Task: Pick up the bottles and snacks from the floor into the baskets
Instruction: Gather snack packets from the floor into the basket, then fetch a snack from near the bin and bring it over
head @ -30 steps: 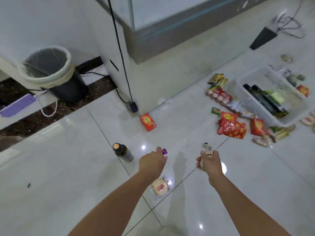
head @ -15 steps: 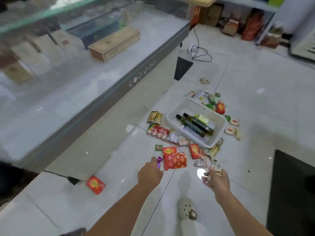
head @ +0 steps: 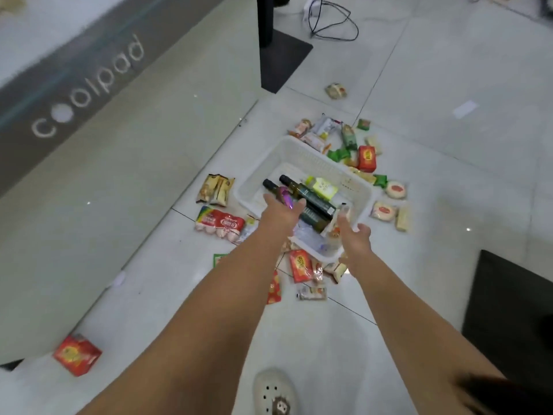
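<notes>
The white basket lies right under both sets of fingers, its near corner between the two wrists. Snacks ring it on every side. Left of the left fingers a counter with "coolpad" lettering walls off that side. Right of the right fingers bare floor runs out to a black mat. Beyond the fingertips, past the basket, stand a black stand base and a looped cable.

The left hand is over the basket's near end, with two digits spread in a V. A purple packet sits in that gap, just above the dark bottles lying inside. The blur hides whether any finger touches it. The right hand is at the near rim, its fingers reaching outward over the edge. A pale packet stands by the thumb, and I cannot tell if it is pinched.

A yellow-green bottle lies just beyond the dark ones. The forearms cover several snacks near the wrists. A red box sits far back left by the counter's foot, and a shoe is cut off at the bottom.
</notes>
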